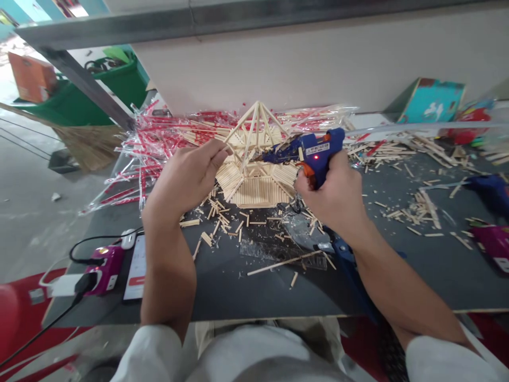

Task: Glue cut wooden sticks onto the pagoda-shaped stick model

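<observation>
"Blue plastic glue gun [314,154], who is holding it?"

"The right hand [330,193]. Its fingers wrap tight around the handle, so that hand is clamped on the gun. A small red light glows on the side."

"And the other hand?"

"The left hand [186,178] is held up beside the frame, with its fingers bent and close together. The tips are right at the sticks, but I can't tell if they are pinching one."

"What frame is that?"

"A pale wooden stick frame [254,180], shaped like a pointy dome with many sides. It sits on the dark grey counter [222,297], between the two hands, and the thin tip of the gun points at it."

"What is around it?"

"Short loose wooden sticks [222,220] lie in front of it. Behind it is a big heap of red and white sticks in clear plastic bags [159,154]. A clear plastic sheet [278,252] lies near the right arm."

"Anything else?"

"On the left, a pink plug box [104,269] sits beside a phone [137,268]. A second blue glue gun [489,193] lies at the far right of the counter."
</observation>
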`<action>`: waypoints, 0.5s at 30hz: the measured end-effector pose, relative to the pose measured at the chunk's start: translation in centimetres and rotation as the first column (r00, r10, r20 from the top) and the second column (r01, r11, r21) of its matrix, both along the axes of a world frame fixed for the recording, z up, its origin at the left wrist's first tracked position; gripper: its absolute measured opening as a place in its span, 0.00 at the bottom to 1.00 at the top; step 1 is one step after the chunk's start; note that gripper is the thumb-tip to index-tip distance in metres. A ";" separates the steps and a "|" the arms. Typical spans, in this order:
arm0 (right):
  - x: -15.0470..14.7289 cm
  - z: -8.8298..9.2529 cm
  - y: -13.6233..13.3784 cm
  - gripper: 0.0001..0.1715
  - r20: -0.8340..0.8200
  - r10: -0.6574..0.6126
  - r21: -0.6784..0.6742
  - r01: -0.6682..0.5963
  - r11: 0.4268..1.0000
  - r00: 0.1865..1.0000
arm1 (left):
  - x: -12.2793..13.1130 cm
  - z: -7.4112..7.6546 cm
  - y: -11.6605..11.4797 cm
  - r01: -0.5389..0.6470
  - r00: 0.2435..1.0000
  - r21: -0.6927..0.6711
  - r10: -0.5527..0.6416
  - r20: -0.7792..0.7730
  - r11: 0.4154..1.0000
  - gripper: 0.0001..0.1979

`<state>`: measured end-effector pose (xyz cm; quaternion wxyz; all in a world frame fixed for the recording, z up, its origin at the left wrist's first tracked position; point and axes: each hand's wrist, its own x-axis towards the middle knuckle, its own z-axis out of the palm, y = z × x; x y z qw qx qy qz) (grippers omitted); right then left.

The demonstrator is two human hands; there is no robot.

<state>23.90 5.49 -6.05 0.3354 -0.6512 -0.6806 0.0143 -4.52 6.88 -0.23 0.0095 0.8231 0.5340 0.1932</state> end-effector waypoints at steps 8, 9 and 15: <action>-0.3 0.1 0.0 0.18 0.013 0.050 -0.063 -0.049 0.997 0.999 | 0.2 -0.2 0.0 0.009 0.999 -0.002 -0.009 -0.047 1.000 0.18; -0.4 0.2 0.0 0.19 0.016 0.053 -0.066 -0.052 0.996 0.998 | 0.2 -0.2 0.0 0.014 0.999 -0.005 -0.014 -0.051 1.000 0.18; -0.3 0.3 -0.2 0.18 0.028 0.046 -0.049 -0.045 0.998 0.999 | 0.2 0.0 0.0 0.024 0.999 -0.009 -0.025 -0.036 1.000 0.17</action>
